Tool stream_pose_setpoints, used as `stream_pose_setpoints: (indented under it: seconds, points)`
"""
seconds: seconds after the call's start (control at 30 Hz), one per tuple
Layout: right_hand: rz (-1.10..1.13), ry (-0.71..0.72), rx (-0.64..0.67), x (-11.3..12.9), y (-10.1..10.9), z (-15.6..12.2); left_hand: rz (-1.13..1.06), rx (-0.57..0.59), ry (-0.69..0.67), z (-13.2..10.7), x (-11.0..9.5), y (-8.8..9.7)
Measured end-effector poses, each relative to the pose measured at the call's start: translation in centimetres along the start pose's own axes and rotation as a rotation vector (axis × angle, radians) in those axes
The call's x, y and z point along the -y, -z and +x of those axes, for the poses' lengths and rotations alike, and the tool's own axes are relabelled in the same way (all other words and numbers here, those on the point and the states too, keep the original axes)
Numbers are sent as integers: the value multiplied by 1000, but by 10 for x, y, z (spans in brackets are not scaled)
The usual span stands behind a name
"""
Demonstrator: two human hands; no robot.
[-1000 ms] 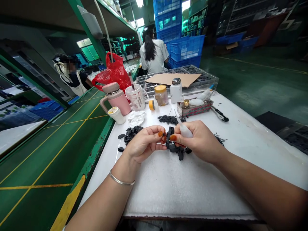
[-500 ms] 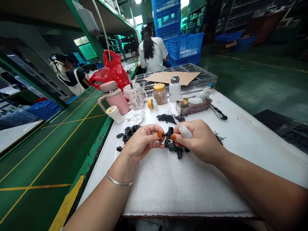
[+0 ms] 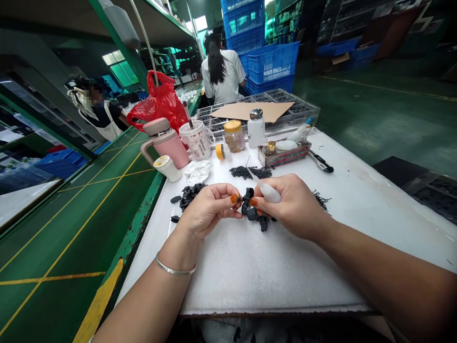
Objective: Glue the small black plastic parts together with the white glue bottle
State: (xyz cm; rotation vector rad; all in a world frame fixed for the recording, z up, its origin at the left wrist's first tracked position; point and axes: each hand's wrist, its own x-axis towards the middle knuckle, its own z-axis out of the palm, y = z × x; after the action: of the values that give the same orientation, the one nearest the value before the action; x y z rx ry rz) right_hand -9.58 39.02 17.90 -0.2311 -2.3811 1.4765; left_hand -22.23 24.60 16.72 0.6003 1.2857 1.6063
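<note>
My left hand (image 3: 207,209) and my right hand (image 3: 291,205) meet over the white foam pad (image 3: 257,267), both pinching a small black plastic part (image 3: 247,196) between thumb and fingertips. A small white squeeze bottle with a thin needle tip (image 3: 266,189) also lies in my right hand, its tip aimed up and to the left. Under the hands is a small pile of black parts (image 3: 260,219). Another heap of black parts (image 3: 189,194) lies left of my left hand, and a patch of tiny black pieces (image 3: 246,171) lies just beyond.
At the table's far side stand a pink mug (image 3: 166,142), a white cup (image 3: 167,167), a measuring cup (image 3: 195,139), a yellow-lidded jar (image 3: 233,136), a white bottle (image 3: 256,127), a tape roll (image 3: 219,151), a small tray (image 3: 283,153) and a knife (image 3: 321,163). Two persons work beyond, by the green conveyor (image 3: 71,219).
Hands and part stay together in the same grip; the view has tilted so everything sits slightly higher and leftward in the frame.
</note>
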Motion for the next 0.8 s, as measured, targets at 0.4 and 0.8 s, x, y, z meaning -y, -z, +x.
stream_pose_setpoints:
  seconds: [0.4, 0.8]
  points:
    - [219, -152, 48, -2, 1, 6, 8, -60, -56, 0, 0, -2]
    - [838, -531, 201, -13, 5, 13, -49, -218, -197, 3, -3, 2]
